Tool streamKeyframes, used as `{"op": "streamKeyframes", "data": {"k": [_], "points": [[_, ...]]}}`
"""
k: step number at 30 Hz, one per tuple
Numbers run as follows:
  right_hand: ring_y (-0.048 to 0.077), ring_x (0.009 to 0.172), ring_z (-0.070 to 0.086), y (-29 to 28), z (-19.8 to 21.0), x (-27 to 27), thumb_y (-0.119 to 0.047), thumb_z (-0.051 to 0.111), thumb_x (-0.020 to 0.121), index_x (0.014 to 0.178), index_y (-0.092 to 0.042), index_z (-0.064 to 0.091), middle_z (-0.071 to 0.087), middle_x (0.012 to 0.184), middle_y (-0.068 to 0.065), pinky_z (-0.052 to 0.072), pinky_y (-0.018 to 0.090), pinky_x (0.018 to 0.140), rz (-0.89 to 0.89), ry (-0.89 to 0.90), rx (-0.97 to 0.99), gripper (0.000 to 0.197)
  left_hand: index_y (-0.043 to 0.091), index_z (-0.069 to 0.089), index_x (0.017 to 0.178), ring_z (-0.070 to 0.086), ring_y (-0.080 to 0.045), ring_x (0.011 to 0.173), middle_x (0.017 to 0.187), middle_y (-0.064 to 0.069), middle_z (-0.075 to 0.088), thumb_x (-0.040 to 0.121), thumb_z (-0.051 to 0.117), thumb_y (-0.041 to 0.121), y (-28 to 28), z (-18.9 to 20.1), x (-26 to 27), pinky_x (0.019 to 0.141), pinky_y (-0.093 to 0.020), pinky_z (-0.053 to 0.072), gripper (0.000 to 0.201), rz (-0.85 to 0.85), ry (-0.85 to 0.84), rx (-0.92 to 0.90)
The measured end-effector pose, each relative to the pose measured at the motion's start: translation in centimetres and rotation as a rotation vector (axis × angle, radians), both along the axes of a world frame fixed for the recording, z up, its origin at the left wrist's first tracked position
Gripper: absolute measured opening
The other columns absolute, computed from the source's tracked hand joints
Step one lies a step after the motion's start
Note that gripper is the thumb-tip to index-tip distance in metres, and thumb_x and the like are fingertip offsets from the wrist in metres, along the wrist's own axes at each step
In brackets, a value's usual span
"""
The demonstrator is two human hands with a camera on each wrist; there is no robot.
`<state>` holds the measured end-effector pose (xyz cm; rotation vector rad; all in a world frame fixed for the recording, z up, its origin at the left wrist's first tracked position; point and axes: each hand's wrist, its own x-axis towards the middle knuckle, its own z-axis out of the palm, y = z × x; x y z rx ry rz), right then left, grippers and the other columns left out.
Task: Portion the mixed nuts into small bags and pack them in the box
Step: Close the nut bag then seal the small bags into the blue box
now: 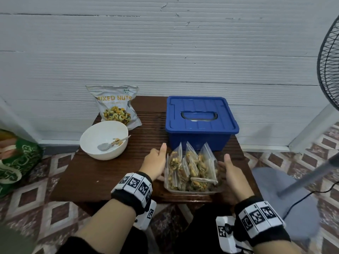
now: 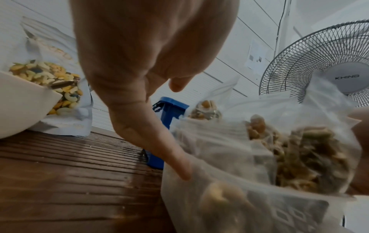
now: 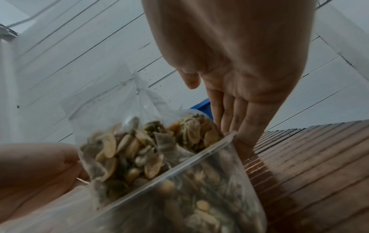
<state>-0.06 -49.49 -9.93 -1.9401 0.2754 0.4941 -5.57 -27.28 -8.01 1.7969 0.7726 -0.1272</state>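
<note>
Between flat-fingered left hand (image 1: pixel 153 164) and right hand (image 1: pixel 231 172), clear tub (image 1: pixel 194 190) of crinkly nut bags (image 1: pixel 189 165).

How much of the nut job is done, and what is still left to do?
Mostly done. The small bags are filled with nuts and stand in the clear tub. The bowl is nearly empty, with only a few nuts by the spoon. Now the left hand and right hand flank the tub with straight fingers. Still left: the blue box has its lid on, nothing packed in it that I can see.
</note>
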Motion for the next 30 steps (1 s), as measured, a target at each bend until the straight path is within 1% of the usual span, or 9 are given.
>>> {"op": "streamKeyframes", "data": {"k": [3, 6, 8, 10, 14, 17, 20, 24, 30], "points": [[0.031, 0.108, 0.056, -0.1, 1.7, 0.5, -0.050, 0.026, 0.100, 0.095, -0.016, 0.065, 0.062, 0.120, 0.016, 0.039, 0.038, 0.094, -0.029, -0.075, -0.037, 0.052, 0.009, 0.050, 0.115, 0.064, -0.028, 0.088, 0.106, -0.014, 0.062, 0.093, 0.026, 0.064, 0.7, 0.6, 0.8, 0.071, -0.040, 0.057, 0.065, 0.007, 0.045, -0.019], [0.030, 0.123, 0.047, -0.4, 4.1, 2.5, -0.037, 0.037, 0.101, 0.129, -0.007, 0.051, 0.053, 0.132, 0.013, 0.034, 0.035, 0.098, -0.177, -0.260, -0.114, 0.044, 0.012, 0.058, 0.108, 0.060, -0.028, 0.101, 0.108, -0.011, 0.064, 0.095, 0.023, 0.062, 2.0, 1.8, 2.4, 0.088, -0.038, 0.048, 0.063, -0.021, -0.008, 0.181], [0.028, 0.125, 0.045, -0.4, 5.5, 4.7, -0.029, 0.043, 0.100, 0.135, -0.008, 0.046, 0.050, 0.137, 0.013, 0.034, 0.033, 0.099, -0.235, -0.347, -0.130, 0.041, 0.012, 0.060, 0.106, 0.058, -0.027, 0.106, 0.108, -0.009, 0.064, 0.099, 0.026, 0.053, 2.8, 3.0, 3.6, 0.086, -0.032, 0.041, 0.054, -0.033, -0.083, 0.252], [0.028, 0.129, 0.043, 0.0, 6.4, 7.4, -0.024, 0.045, 0.099, 0.140, -0.007, 0.041, 0.046, 0.142, 0.013, 0.033, 0.034, 0.104, -0.182, -0.356, -0.192, 0.044, 0.011, 0.056, 0.126, 0.051, -0.025, 0.121, 0.127, -0.006, 0.059, 0.102, 0.032, 0.043, 3.5, 4.0, 5.2, 0.093, -0.029, 0.036, 0.047, -0.082, -0.132, 0.281], [0.033, 0.130, 0.043, 1.0, 7.2, 11.5, -0.019, 0.043, 0.099, 0.138, -0.001, 0.044, 0.046, 0.142, 0.017, 0.032, 0.034, 0.105, 0.025, -0.298, -0.336, 0.043, 0.010, 0.033, 0.147, 0.040, -0.018, 0.135, 0.148, -0.004, 0.042, 0.100, 0.046, 0.029, 4.4, 4.2, 8.4, 0.108, -0.025, 0.030, 0.052, -0.163, -0.145, 0.211], [0.036, 0.118, 0.052, 1.2, 7.3, 12.6, -0.008, 0.044, 0.096, 0.128, -0.002, 0.055, 0.057, 0.129, 0.020, 0.040, 0.034, 0.095, 0.101, -0.294, -0.401, 0.035, 0.008, 0.036, 0.145, 0.044, -0.018, 0.133, 0.145, -0.005, 0.046, 0.096, 0.055, 0.024, 4.6, 3.9, 9.8, 0.112, -0.033, 0.034, 0.055, -0.161, -0.159, 0.223], [0.033, 0.116, 0.055, 1.2, 7.3, 12.4, 0.005, 0.044, 0.087, 0.128, -0.005, 0.057, 0.061, 0.125, 0.017, 0.041, 0.028, 0.089, 0.109, -0.297, -0.424, 0.044, 0.006, 0.043, 0.141, 0.048, -0.019, 0.129, 0.140, -0.006, 0.052, 0.094, 0.059, 0.018, 4.7, 3.4, 10.0, 0.110, -0.035, 0.037, 0.051, -0.116, -0.182, 0.247], [0.029, 0.123, 0.052, 1.5, 6.9, 11.7, 0.004, 0.047, 0.087, 0.135, -0.006, 0.052, 0.056, 0.133, 0.012, 0.039, 0.030, 0.100, 0.125, -0.302, -0.418, 0.049, 0.005, 0.052, 0.134, 0.054, -0.019, 0.121, 0.132, -0.007, 0.058, 0.093, 0.060, 0.017, 5.1, 3.3, 9.2, 0.100, -0.028, 0.044, 0.043, -0.038, -0.210, 0.287], [0.028, 0.120, 0.054, 2.0, 7.2, 10.5, 0.005, 0.047, 0.089, 0.138, -0.011, 0.049, 0.058, 0.131, 0.011, 0.039, 0.026, 0.095, 0.159, -0.388, -0.403, 0.051, 0.006, 0.055, 0.133, 0.059, -0.017, 0.113, 0.128, -0.006, 0.062, 0.093, 0.059, 0.018, 5.5, 4.0, 8.4, 0.091, -0.023, 0.042, 0.041, -0.069, -0.198, 0.432]]}}
